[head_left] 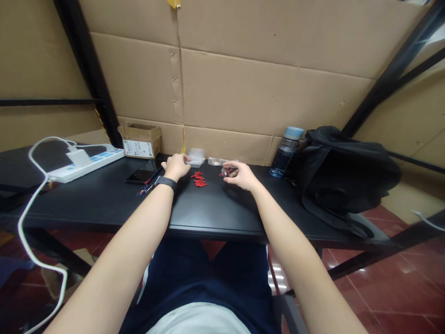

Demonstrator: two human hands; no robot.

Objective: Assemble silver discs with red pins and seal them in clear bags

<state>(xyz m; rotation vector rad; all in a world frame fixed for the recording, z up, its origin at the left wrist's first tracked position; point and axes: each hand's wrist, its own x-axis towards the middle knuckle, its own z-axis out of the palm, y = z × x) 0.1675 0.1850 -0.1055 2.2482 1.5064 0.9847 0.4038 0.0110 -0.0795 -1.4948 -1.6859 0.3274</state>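
Observation:
My left hand, with a dark band on its wrist, is palm down near the back of the black table. Its fingers are apart, with the tips beside a stack of clear plastic bags; whether they touch it I cannot tell. My right hand has its thumb and fingers curved around a small round clear case. Something red shows next to the case, partly hidden by the fingers. Between my hands lies a small pile of red twisted pieces. Behind them is a flat clear packet with something round inside.
At left are a white power strip with a cable, an open cardboard box, a dark phone-like slab and pens. A water bottle and a black bag stand at right. Cardboard walls the back.

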